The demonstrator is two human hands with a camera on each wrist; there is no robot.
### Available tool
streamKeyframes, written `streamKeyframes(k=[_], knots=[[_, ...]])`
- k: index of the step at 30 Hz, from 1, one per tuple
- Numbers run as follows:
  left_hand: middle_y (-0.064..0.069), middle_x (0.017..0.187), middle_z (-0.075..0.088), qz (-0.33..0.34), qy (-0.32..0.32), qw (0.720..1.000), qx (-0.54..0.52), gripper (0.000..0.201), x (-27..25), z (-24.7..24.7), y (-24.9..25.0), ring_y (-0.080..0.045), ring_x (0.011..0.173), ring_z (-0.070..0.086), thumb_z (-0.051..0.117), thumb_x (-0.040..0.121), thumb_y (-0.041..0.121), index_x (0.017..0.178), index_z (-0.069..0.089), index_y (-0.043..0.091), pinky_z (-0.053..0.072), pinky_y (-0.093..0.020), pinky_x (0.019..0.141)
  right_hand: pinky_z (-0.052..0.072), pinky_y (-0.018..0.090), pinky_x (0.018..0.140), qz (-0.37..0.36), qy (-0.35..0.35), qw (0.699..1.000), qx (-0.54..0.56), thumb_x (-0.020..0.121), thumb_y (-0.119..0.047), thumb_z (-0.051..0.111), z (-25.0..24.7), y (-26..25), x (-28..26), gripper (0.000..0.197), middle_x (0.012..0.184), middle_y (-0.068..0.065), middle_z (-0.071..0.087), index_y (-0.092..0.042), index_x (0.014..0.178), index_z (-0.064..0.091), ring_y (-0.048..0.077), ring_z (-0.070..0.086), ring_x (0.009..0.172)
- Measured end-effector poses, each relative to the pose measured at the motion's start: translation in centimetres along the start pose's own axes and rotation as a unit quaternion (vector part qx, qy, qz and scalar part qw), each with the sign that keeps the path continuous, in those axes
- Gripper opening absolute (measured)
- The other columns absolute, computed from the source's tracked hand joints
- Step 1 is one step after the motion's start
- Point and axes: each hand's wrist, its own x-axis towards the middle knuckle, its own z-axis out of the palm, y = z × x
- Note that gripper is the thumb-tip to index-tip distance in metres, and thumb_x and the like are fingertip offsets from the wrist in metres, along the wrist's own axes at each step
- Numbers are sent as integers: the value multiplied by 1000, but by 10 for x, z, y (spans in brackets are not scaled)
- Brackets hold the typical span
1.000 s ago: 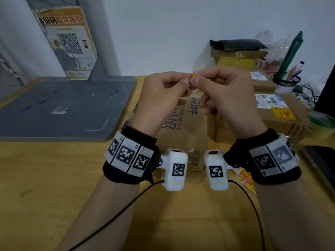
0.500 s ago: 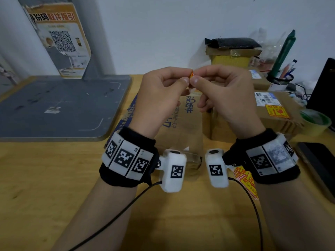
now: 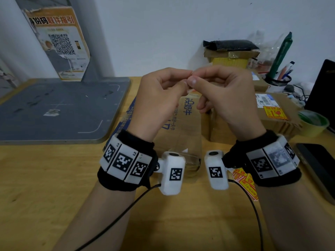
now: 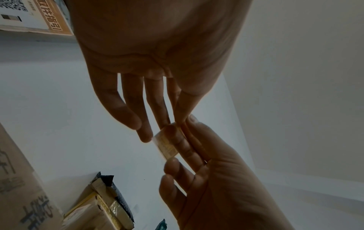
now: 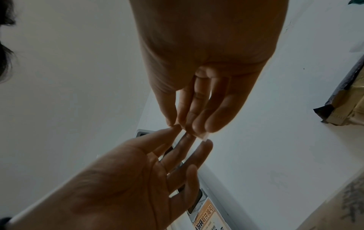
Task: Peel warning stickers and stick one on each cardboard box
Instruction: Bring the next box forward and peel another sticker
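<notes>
While both hands are raised above the worktop (image 3: 45, 187), a small sticker (image 4: 166, 145) is pinched between them: the left hand (image 3: 159, 102) grips one edge with thumb and forefinger, and the right hand (image 3: 226, 98) grips the other, fingertips touching. Whether its backing is already parted cannot be told. Below the hands a printed box (image 3: 186, 127) is laid flat, and just beside it, on the right, a second box (image 3: 279, 115) is seen with a yellow label (image 3: 275, 112) stuck on. More stickers (image 3: 244, 182) are partly hidden under the right wrist.
</notes>
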Motion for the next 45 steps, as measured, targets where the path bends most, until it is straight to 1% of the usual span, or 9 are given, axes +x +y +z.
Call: streamKeyframes(k=[6, 9, 17, 20, 24, 27, 34, 41, 45], knots=[[3, 90, 80, 11, 0, 1000, 10, 17, 0, -1, 0, -11, 87, 76, 66, 95, 13, 105, 78, 17, 57, -23, 64, 56, 34, 43, -2, 2, 1000, 3, 92, -13, 75, 1, 0, 0, 3, 74, 11, 74, -11, 93, 77, 19, 62, 44], [5, 88, 79, 23, 3, 1000, 14, 16, 1, -1, 0, -4, 85, 74, 66, 94, 11, 104, 78, 16, 53, -18, 67, 56, 36, 42, 5, 3, 1000, 7, 92, -13, 75, 2, 0, 0, 2, 72, 10, 74, -12, 91, 77, 19, 62, 43], [13, 77, 77, 49, -12, 998, 33, 18, -3, -2, 8, 3, 80, 74, 68, 93, 7, 93, 79, 21, 50, -10, 63, 51, 26, 39, 36, 10, 999, 8, 92, -9, 72, 4, -9, -1, 9, 63, 2, 71, -9, 83, 74, 21, 62, 44], [12, 78, 78, 38, -18, 998, 41, 20, -3, -2, 9, 1, 83, 74, 67, 93, 11, 91, 79, 27, 51, -13, 65, 48, 25, 38, 24, 4, 1000, 3, 93, -8, 71, 3, -9, -1, 10, 69, 8, 73, -7, 84, 73, 21, 62, 44], [7, 79, 79, 29, -15, 998, 48, 16, -4, -3, 11, -11, 82, 75, 66, 93, 17, 92, 81, 24, 52, -19, 63, 44, 23, 37, 17, -6, 1000, 6, 93, -5, 68, 1, -8, 0, 14, 64, 4, 70, -9, 80, 70, 18, 60, 43], [3, 82, 79, 24, -14, 999, 42, 15, -3, -5, 12, -16, 83, 75, 66, 94, 21, 89, 80, 26, 56, -28, 64, 43, 23, 37, 6, -9, 1000, 7, 92, -4, 68, 0, -9, 0, 12, 66, 14, 70, -4, 81, 71, 19, 59, 43], [5, 81, 78, 5, -8, 999, 47, 15, 1, -8, 6, -6, 77, 73, 67, 95, 23, 85, 78, 21, 55, -29, 65, 47, 27, 39, -9, -21, 1000, -19, 90, -6, 68, -2, -8, 0, 10, 73, 16, 73, -2, 80, 70, 19, 62, 47], [7, 76, 71, -30, 24, 999, 24, 17, 6, -13, 3, -9, 71, 72, 63, 96, 21, 79, 67, 18, 52, -28, 59, 49, 28, 42, 54, 4, 998, -37, 90, -4, 62, -19, 0, 6, 12, 65, -1, 69, 3, 83, 68, 16, 61, 48], [4, 71, 64, -54, 45, 997, -20, 22, 8, -16, 3, -15, 69, 69, 57, 94, 17, 73, 61, 17, 50, -29, 56, 46, 25, 42, 85, -1, 992, -92, 87, -12, 61, -25, 9, 8, 18, 69, 16, 68, 2, 76, 65, 18, 61, 50]])
